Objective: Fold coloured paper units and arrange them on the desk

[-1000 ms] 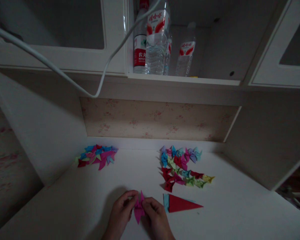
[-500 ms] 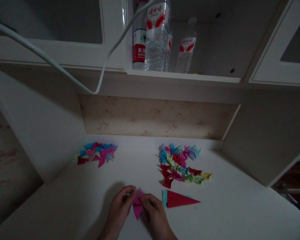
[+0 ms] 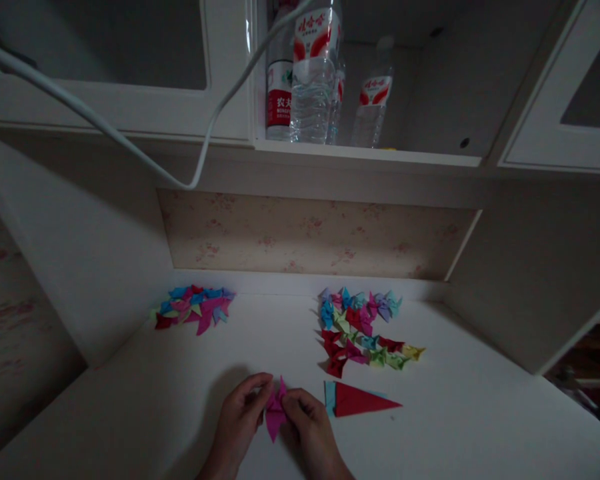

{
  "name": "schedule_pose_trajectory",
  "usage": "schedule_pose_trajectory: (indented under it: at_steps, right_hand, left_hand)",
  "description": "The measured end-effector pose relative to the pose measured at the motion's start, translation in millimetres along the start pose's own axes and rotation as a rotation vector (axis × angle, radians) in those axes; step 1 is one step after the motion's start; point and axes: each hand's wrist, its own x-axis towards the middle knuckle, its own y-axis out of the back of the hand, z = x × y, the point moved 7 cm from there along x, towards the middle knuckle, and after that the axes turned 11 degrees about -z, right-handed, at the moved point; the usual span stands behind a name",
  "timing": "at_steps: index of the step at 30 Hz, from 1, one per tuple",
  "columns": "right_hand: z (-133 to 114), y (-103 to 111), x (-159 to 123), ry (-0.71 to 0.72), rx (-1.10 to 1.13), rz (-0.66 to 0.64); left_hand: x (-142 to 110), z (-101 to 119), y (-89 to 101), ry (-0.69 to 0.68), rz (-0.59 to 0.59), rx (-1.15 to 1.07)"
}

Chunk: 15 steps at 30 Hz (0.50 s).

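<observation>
The fingers of my right hand (image 3: pixel 314 427) are closed on a magenta, pointed piece of folded paper (image 3: pixel 275 419), thumb pressed flat along its right side near the middle. My left hand (image 3: pixel 237 420) curls in from the other side, thumb and forefinger bent at the paper's upper left edge; whether they pinch it or only touch it, I cannot tell. The piece is between my two hands, low over the white tabletop (image 3: pixel 180 393), and I can't make out whether it touches the surface.

Its long axis runs away from me, one narrow tip standing out between my fingertips toward the back, the other pointing back at me. So my hands come at it across that axis, one on each flank. My right is the nearer, its thumb overlapping the paper, while my left reaches only its edge.

Just beyond my right hand lies a flat, narrow red paper triangle (image 3: pixel 363 400), over light blue paper (image 3: pixel 330 399), its sharp point turned to the right. Farther back on the right sit multicoloured folded paper pieces (image 3: pixel 356 320) in loose rows; back on the left is a heap of bright folded paper (image 3: pixel 211 310).
</observation>
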Motion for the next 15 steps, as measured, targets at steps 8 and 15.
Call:
schedule_pose_trajectory:
  at_steps: [8, 15]
  right_hand:
    - [-1.6, -2.2, -0.3, 0.012, 0.010, -0.017]
    - [-2.1, -2.0, -0.4, 0.007, 0.013, 0.017]
  left_hand:
    - [-0.7, 2.0, -2.8, 0.002, -0.013, -0.048]
    - [-2.1, 6.0, -6.4, -0.001, -0.027, -0.027]
